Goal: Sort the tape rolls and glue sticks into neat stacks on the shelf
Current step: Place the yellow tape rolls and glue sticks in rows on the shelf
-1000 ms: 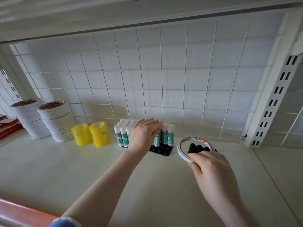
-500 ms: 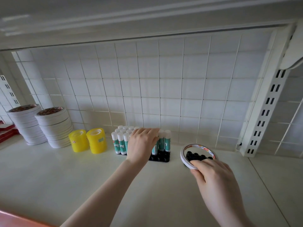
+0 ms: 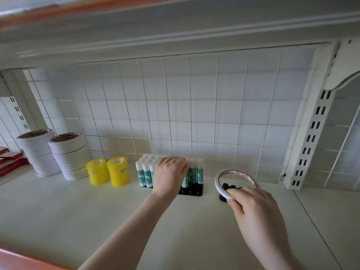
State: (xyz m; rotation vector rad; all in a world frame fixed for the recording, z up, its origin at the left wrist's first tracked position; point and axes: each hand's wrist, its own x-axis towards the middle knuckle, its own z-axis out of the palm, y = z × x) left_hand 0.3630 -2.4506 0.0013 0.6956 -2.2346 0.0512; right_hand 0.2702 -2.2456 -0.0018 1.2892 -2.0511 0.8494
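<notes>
A pale shelf (image 3: 97, 211) backed by a white wire grid panel (image 3: 194, 114) holds stationery. Near the middle, a black holder tray (image 3: 191, 190) carries a block of glue sticks (image 3: 145, 173) standing upright in its sockets, each with a white cap and a teal-and-white label; the print on the labels is too small to read. The person's left hand (image 3: 170, 175) rests over the tops of these sticks, fingers laid forward across the caps and slightly bent. Whether they grip any one stick cannot be told.

Just to the right, the right hand (image 3: 257, 213) holds a thin white tape roll (image 3: 231, 179) tilted on edge, fingers curled round its near rim. The inner ring carries red and orange printing, not legible. Through the ring, a second black holder (image 3: 227, 189) shows beside the first, its contents mostly hidden by the hand.

To the left stand two yellow tape rolls (image 3: 108, 171) side by side, each with a small sticker. Further left are two tall stacks of flat white tape rolls (image 3: 56, 154), touching each other, with red-printed cores on top. Red boxes (image 3: 9, 162) lie at the far left edge.
</notes>
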